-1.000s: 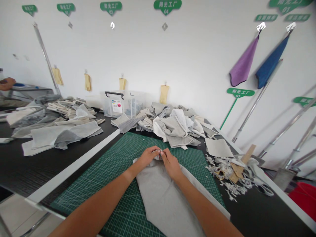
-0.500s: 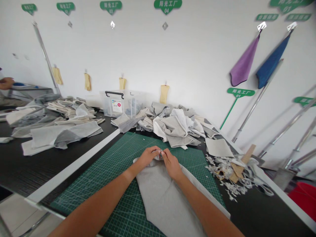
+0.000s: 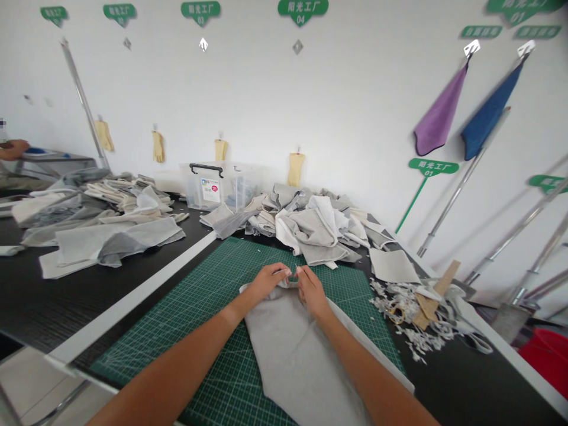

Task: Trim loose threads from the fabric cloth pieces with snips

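Note:
A light grey cloth piece (image 3: 306, 361) lies across the green cutting mat (image 3: 213, 284), its far edge gathered up under my fingers. My left hand (image 3: 269, 280) is closed in a pinch on that far edge. My right hand (image 3: 310, 289) sits just to the right of it, thumb and forefinger pressed together; a small pale bit seems to show at the fingertips, too small to name. A narrow gap separates the two sets of fingertips.
A heap of grey and white cloth (image 3: 310, 222) borders the mat's far side, beside a clear plastic box (image 3: 208, 186). More cloth (image 3: 106, 219) is piled at left. At right lie white scraps (image 3: 417, 337), a wooden piece (image 3: 437, 296) and scissors (image 3: 396, 313). A person's hand (image 3: 15, 149) shows far left.
My right hand has drawn slightly to the right, so its fingertips have come apart from the left ones. The left hand and the cloth have hardly moved.

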Demonstrator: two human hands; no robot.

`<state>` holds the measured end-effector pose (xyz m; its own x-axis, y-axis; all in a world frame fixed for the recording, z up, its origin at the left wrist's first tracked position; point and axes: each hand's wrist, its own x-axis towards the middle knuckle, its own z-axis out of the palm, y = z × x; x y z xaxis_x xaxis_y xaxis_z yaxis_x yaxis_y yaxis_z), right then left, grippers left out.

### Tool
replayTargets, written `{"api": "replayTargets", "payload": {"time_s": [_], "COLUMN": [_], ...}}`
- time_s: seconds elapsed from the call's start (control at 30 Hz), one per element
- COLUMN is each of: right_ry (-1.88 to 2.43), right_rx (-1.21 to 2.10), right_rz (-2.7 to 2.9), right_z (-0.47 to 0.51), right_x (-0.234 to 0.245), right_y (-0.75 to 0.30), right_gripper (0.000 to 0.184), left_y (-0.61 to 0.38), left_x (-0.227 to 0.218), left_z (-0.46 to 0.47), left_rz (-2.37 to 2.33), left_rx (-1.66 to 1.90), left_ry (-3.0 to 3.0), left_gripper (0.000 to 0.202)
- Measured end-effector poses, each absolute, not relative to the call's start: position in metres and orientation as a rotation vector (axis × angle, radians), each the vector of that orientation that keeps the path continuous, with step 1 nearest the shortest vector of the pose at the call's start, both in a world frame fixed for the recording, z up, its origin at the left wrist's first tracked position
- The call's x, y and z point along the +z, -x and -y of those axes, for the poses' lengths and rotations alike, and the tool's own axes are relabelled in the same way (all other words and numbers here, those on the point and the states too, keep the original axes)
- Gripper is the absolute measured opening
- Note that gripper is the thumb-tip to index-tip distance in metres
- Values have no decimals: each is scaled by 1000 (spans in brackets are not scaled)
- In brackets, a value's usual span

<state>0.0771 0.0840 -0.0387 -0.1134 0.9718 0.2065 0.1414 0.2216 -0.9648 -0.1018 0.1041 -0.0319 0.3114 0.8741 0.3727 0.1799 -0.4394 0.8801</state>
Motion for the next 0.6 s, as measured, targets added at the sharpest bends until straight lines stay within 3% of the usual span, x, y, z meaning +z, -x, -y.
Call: {"api": "replayTargets", "payload": {"time_s": [0.17, 0.6], "right_ry": [1024, 1042], "right_rx": [1228, 1304], "right_rz": [1357, 1407], "right_z": [-92, -83], "right_x": [-34, -22], "right_y": [-79, -81], "right_gripper": [42, 46], "left_y": [102, 101], "left_x": [-32, -41], "left_z": [-105, -110], "left_rz": [-956, -809], "left_rx": [1180, 1189], "left_ry": [-1826, -1617], "left_gripper": [31, 29]}}
